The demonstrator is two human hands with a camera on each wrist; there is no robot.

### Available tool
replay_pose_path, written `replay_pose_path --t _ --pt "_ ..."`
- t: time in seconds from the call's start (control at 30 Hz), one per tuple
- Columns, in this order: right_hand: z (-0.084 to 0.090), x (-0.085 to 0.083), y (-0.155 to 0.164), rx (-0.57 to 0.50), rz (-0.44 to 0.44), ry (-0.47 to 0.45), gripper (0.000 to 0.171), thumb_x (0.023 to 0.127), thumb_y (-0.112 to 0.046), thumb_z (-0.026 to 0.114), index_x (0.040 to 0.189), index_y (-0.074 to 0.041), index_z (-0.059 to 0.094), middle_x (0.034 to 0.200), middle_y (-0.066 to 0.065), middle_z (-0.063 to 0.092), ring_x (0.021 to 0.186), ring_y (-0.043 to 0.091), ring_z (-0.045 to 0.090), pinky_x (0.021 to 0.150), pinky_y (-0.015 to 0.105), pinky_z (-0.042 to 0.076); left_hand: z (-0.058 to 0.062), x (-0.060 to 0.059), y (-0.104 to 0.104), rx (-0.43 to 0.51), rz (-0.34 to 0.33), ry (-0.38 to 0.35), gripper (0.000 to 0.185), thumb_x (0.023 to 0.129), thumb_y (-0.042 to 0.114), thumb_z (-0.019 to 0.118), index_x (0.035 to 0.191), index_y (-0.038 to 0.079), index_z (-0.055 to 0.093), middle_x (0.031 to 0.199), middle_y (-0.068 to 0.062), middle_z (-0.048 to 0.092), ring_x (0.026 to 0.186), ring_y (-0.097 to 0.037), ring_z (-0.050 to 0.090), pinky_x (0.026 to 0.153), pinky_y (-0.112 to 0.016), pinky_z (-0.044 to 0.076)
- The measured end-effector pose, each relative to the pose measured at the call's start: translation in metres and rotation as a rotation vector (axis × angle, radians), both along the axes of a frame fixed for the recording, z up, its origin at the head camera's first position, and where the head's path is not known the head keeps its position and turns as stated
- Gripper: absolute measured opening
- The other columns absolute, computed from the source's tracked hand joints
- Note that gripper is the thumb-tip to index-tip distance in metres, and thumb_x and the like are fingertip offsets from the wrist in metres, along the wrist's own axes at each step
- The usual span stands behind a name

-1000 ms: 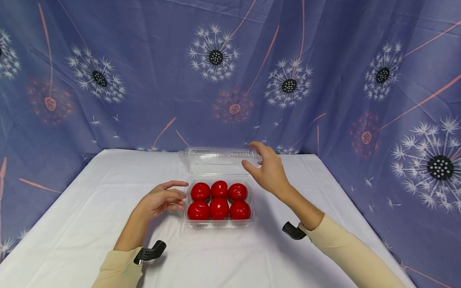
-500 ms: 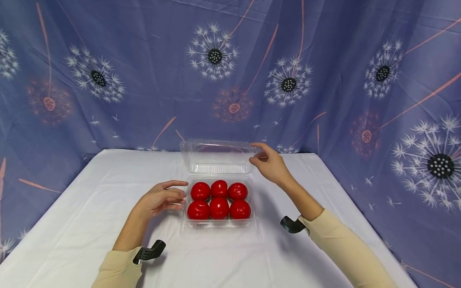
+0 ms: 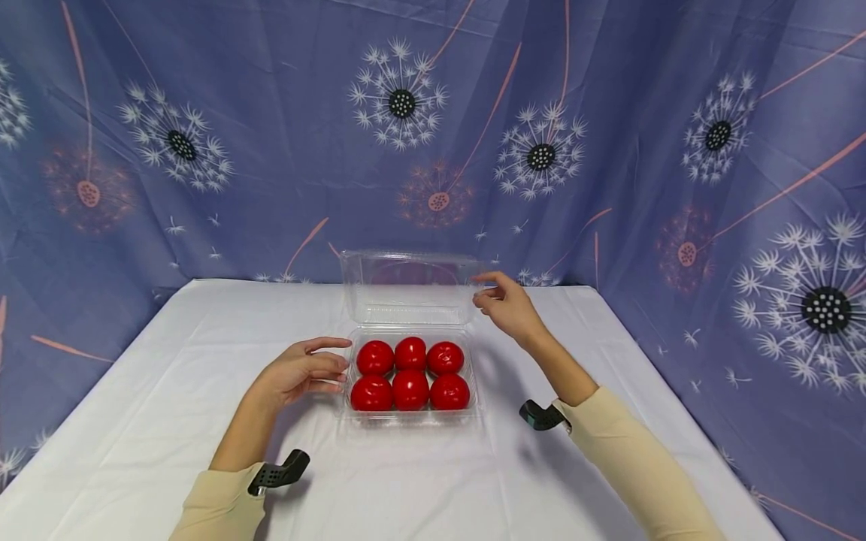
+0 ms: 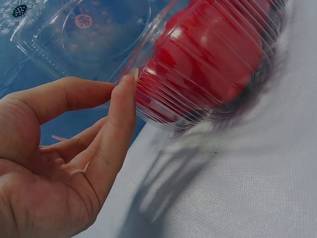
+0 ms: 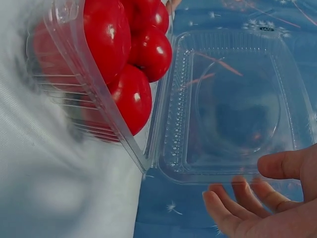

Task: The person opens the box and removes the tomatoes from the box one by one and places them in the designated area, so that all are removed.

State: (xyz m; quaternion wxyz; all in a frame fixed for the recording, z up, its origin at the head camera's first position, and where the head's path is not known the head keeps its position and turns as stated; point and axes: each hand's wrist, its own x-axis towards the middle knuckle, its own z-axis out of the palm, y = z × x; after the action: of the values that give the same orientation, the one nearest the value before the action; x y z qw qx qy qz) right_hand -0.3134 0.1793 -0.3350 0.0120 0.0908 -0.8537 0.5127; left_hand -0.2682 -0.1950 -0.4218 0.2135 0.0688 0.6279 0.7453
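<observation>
A clear plastic clamshell container [image 3: 411, 419] holds several shiny red tomatoes [image 3: 410, 389] in two rows. Its hinged lid [image 3: 414, 289] stands raised at the far side, nearly upright. At the container's left side is my left hand [image 3: 301, 373]. Thumb and index fingertip meet at its rim in the left wrist view, seeming to pinch it. My right hand [image 3: 509, 306] holds the lid's right edge, the thumb on the inner face and the other fingers on the outer side in the right wrist view. Exact contact is hard to see through the clear plastic.
A white cloth [image 3: 203, 361] covers the table. Blue fabric [image 3: 271, 150] with dandelion prints hangs behind and at both sides. Black wrist cameras [image 3: 279, 472] are strapped at the sleeve cuffs.
The lid has swung up from a low, tilted-back position to nearly upright. My right thumb and index finger, spread wide before, have closed toward its edge. Left hand and tomatoes stay put.
</observation>
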Motion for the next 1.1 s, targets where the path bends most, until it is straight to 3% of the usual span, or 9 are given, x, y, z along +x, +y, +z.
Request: replay_pose_path --t 0.17,0.37,0.73,1.1 --pt "-0.008 -0.006 -0.003 -0.058 -0.008 -0.033 0.033 0.101 -0.014 0.058 0.132 -0.001 0.055 0.126 0.022 0.064 0.116 0.035 0.064 0.102 0.047 0.055 -0.001 0.0 -0.001 -0.005 0.006 0.006 0.058 0.095 -0.002 0.058 0.148 -0.011 0.035 0.092 -0.002 0.074 0.083 -0.017 0.072 0.072 -0.033 0.065" --pt "-0.019 -0.012 -0.004 -0.063 -0.029 -0.024 0.028 0.1 -0.013 0.06 0.125 -0.001 0.057 0.125 0.023 0.065 0.115 0.036 0.066 0.101 0.05 0.055 -0.001 -0.001 0.001 -0.027 0.024 0.011 0.058 0.093 -0.002 0.062 0.147 -0.009 0.04 0.094 -0.001 0.071 0.083 -0.016 0.071 0.072 -0.034 0.065" --pt "-0.035 -0.015 -0.006 -0.096 -0.057 -0.039 0.026 0.098 -0.007 0.061 0.123 0.0 0.057 0.124 0.029 0.064 0.109 0.039 0.067 0.091 0.039 0.061 -0.002 -0.002 0.002 -0.031 0.025 0.02 0.06 0.092 -0.002 0.064 0.147 -0.007 0.042 0.102 -0.005 0.07 0.086 -0.016 0.071 0.072 -0.035 0.065" --pt "-0.045 -0.014 -0.011 -0.121 -0.084 -0.021 0.022 0.098 -0.006 0.06 0.118 -0.001 0.058 0.119 0.031 0.067 0.106 0.041 0.069 0.097 0.053 0.057 -0.005 -0.002 0.001 -0.037 0.046 0.014 0.061 0.091 -0.003 0.065 0.147 -0.008 0.042 0.112 -0.009 0.067 0.089 -0.016 0.07 0.072 -0.035 0.065"
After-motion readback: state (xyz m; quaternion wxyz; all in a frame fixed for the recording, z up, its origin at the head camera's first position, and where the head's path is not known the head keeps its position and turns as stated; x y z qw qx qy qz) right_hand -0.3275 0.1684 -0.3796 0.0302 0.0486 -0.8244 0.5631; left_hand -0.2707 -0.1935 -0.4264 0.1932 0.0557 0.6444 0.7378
